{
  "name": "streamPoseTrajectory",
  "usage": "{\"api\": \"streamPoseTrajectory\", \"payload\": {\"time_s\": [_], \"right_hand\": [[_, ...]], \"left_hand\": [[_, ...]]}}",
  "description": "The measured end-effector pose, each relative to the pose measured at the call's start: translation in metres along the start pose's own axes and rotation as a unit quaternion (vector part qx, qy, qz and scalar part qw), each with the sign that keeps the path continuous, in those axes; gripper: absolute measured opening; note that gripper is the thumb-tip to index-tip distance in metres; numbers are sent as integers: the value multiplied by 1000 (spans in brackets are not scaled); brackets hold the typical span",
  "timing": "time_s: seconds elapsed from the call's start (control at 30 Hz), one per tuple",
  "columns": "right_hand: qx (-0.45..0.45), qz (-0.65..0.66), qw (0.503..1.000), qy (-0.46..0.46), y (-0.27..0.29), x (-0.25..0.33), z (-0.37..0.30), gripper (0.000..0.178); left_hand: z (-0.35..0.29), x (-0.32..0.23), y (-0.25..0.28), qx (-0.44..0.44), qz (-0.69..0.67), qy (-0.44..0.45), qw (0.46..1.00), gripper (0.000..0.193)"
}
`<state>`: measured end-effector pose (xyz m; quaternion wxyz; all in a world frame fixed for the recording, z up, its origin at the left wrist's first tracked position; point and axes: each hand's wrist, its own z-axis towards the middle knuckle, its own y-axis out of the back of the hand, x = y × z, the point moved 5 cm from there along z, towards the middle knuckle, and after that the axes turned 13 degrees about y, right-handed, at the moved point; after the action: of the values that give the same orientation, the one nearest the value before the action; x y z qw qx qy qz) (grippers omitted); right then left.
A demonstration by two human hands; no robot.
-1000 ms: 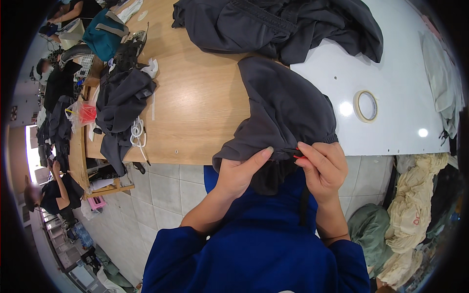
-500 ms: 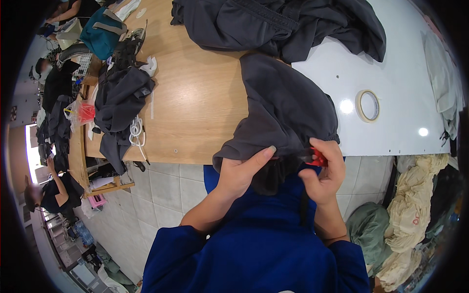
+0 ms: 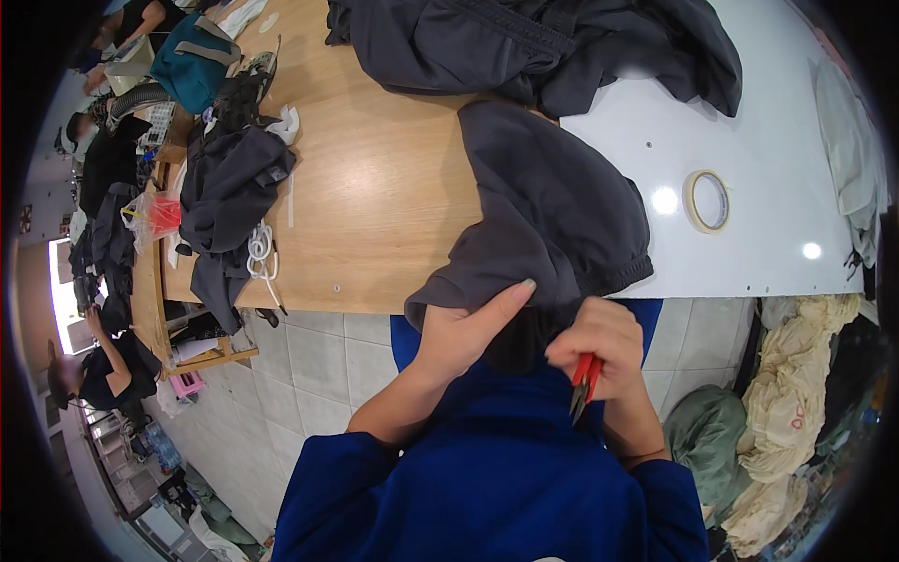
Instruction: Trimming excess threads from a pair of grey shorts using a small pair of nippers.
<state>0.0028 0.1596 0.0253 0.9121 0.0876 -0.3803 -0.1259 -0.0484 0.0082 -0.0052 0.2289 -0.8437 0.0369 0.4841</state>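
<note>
A dark grey garment (image 3: 552, 197) lies partly on the table and hangs over its front edge toward me. My left hand (image 3: 459, 332) is closed on its lower left part, the thumb pressed on top of the cloth. In my right hand (image 3: 604, 347) is a pair of red-handled thread snips (image 3: 582, 382), tucked in the palm with the metal blades pointing down toward me. The fingertips of that hand are at the hanging dark fold of the garment; whether they also pinch cloth cannot be made out. The gathered elastic cuff (image 3: 629, 273) rests at the table's edge.
More dark grey garments (image 3: 468, 47) are heaped at the far side. A tape roll (image 3: 706, 201) lies on the white tabletop (image 3: 674, 262) at right. Dark cloth (image 3: 234, 187) and a white cord (image 3: 262, 251) are at left. Cream cloth bundles (image 3: 787, 393) stand right. People work at far left.
My right hand has moved down and turned, swinging the red snips from the cloth so the blades point toward me. The elastic cuff shows more. My left hand stays put.
</note>
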Motion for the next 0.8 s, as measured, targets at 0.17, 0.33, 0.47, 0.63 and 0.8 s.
{"api": "streamPoseTrajectory", "payload": {"time_s": [0.17, 0.33, 0.47, 0.63, 0.8], "right_hand": [[-116, 157, 960, -201, 5, -7, -25, 35], [-83, -36, 981, -172, 15, -11, -19, 37], [-66, -146, 982, -101, 17, -7, -9, 33], [-50, -234, 970, -41, 16, 0, -3, 34], [-41, -253, 966, -20, 15, 3, -2, 35]], "left_hand": [[4, 0, 0, 14, -101, 17, 995, 20], [4, 4, -2, 32, -78, -11, 996, 20], [4, 6, -2, 22, -60, -24, 998, 18], [1, 6, -3, 13, -43, -30, 999, 17], [-1, 5, -4, 17, -51, -27, 998, 17]]}}
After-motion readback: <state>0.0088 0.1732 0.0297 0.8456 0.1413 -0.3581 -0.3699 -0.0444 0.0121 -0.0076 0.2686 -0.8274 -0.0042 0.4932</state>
